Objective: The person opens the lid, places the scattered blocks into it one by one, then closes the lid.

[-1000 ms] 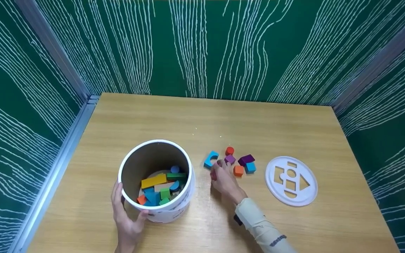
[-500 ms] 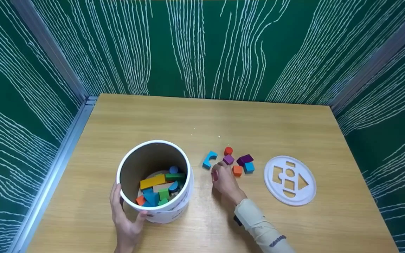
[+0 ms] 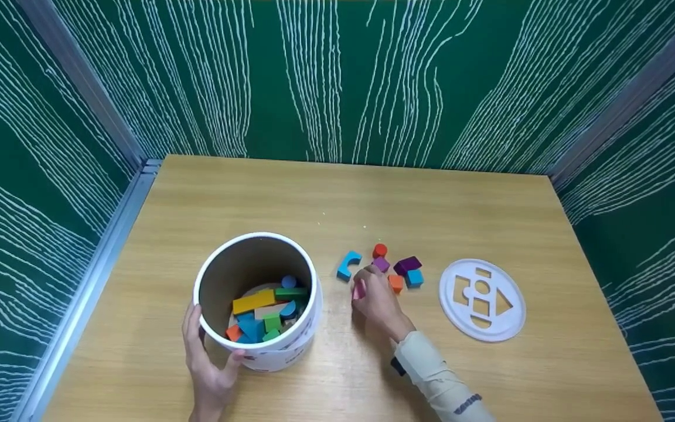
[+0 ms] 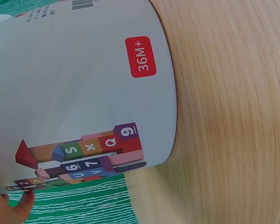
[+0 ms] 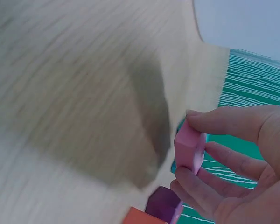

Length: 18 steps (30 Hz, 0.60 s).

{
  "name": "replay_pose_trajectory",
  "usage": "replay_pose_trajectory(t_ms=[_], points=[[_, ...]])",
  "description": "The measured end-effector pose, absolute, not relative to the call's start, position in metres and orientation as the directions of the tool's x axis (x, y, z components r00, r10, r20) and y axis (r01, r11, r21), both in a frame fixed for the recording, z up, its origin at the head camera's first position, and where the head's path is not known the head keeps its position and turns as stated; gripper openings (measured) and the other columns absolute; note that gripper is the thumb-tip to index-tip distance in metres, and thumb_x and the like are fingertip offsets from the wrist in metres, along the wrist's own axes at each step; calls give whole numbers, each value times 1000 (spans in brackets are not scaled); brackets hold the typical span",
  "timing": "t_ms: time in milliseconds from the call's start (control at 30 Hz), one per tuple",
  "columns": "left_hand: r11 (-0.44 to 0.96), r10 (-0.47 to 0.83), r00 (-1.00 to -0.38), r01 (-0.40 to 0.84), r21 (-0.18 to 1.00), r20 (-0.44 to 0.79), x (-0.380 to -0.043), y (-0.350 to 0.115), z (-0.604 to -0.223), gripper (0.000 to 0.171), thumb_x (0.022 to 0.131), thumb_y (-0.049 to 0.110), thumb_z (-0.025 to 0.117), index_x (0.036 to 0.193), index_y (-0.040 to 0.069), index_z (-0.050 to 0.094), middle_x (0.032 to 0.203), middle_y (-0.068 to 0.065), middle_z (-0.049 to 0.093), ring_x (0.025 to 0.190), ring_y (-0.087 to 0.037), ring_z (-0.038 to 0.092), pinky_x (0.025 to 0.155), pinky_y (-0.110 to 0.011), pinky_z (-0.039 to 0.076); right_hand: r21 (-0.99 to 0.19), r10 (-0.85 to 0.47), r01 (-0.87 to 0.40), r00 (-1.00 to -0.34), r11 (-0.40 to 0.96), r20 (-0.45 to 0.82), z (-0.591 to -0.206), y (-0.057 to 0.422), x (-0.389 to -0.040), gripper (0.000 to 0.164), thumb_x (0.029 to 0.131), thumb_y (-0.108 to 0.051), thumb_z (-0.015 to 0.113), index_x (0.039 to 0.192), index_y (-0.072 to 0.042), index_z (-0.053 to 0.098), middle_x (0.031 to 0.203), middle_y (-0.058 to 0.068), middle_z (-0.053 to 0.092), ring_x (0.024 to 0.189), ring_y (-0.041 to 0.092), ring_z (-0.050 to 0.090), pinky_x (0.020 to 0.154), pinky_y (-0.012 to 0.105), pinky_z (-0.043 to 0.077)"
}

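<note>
My left hand point(image 3: 211, 372) grips the near left side of a white round tub point(image 3: 197, 293), thumb at the rim. Inside the tub lie several toy blocks, among them a long yellow block point(image 3: 254, 301) and a green block point(image 3: 272, 322). Right of the tub, my right hand point(image 3: 377, 302) pinches a pink block point(image 5: 189, 147) between thumb and fingers, over the table. Close beyond that hand lie a blue arch block point(image 3: 347, 266), a red cylinder point(image 3: 379, 250), a purple block point(image 3: 381, 264) and an orange cube point(image 3: 395, 283).
A dark purple block point(image 3: 408, 265) and a blue cube point(image 3: 414, 278) lie right of the orange cube. Farther right, a white lid point(image 3: 510, 328) with shaped cut-outs lies flat on the wooden table point(image 3: 314, 193). Green walls point(image 3: 384, 76) with white lines stand around the table.
The pink block in my right hand has turned and shows more of its face. My left hand stays on the tub, and the loose blocks keep their places.
</note>
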<state>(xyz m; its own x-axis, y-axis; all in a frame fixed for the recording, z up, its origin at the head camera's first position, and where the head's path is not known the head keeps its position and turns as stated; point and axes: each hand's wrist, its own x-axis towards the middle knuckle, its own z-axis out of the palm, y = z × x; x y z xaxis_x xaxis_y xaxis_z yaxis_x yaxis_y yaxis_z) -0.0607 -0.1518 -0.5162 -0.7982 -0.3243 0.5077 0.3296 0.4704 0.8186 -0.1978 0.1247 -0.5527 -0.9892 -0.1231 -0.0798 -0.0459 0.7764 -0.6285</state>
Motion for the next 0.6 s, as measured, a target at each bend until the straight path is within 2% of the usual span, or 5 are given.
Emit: replay_pose_trajectory(t_ms=[267, 433, 600], points=[[482, -326, -796, 325, 814, 510, -61, -152, -517, 85, 68, 26, 72, 137, 8, 25, 142, -8, 23, 124, -22, 26, 100, -20, 25, -659, -88, -17, -993, 752, -75, -534, 125, -195, 37, 67, -2, 72, 101, -8, 61, 105, 2, 48, 94, 21, 49, 77, 33, 50], [478, -313, -790, 348, 806, 527, -61, -152, -516, 83, 70, 27, 71, 136, 6, 25, 141, -9, 23, 124, -23, 27, 100, -21, 27, -637, -122, -116, -992, 762, 34, -525, 128, -189, 36, 62, 2, 73, 95, -8, 61, 106, 5, 49, 95, 23, 48, 78, 33, 49], [481, -302, -781, 371, 794, 547, -60, -152, -515, 81, 72, 27, 69, 136, 5, 25, 141, -11, 24, 123, -24, 28, 99, -21, 28, -609, -156, -188, -982, 771, 106, -518, 130, -184, 37, 59, 1, 75, 93, -7, 61, 104, 7, 51, 97, 25, 45, 82, 39, 46]])
